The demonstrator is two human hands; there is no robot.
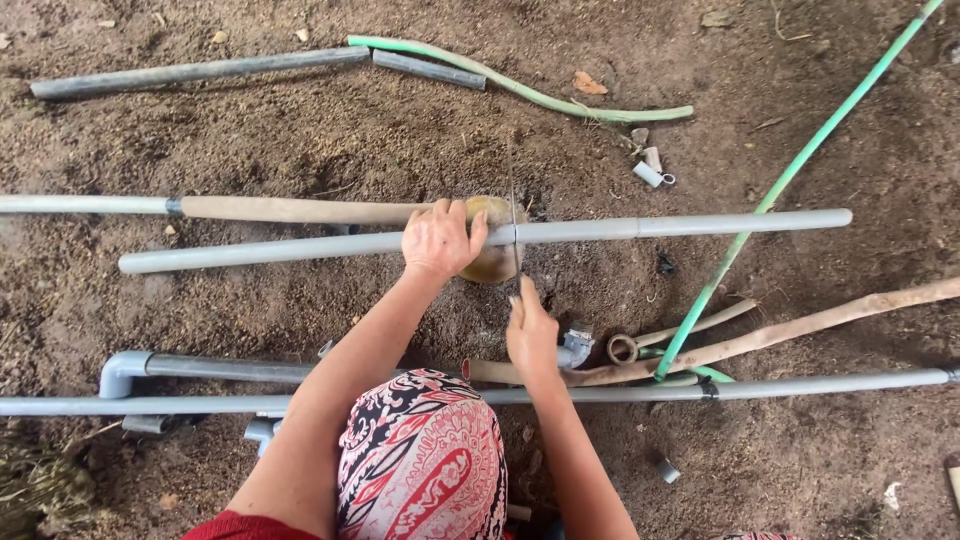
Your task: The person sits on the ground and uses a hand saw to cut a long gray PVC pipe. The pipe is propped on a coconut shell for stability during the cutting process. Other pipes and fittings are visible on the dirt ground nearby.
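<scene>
My left hand (pixel 440 240) presses down on the grey pipe (pixel 480 238), which lies across a round stone (pixel 497 262) on the dirt. My right hand (pixel 530 335) grips a thin saw blade (pixel 512 215) across it. If the pipe rolls, the blade could slip toward my fingers.

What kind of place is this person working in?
Probably an outdoor yard or informal work site. The ground is bare brown dirt, with grey plastic pipes and a green hose lying loose on it. The left hand steadies one pipe while the right hand works a thin saw blade.
</scene>
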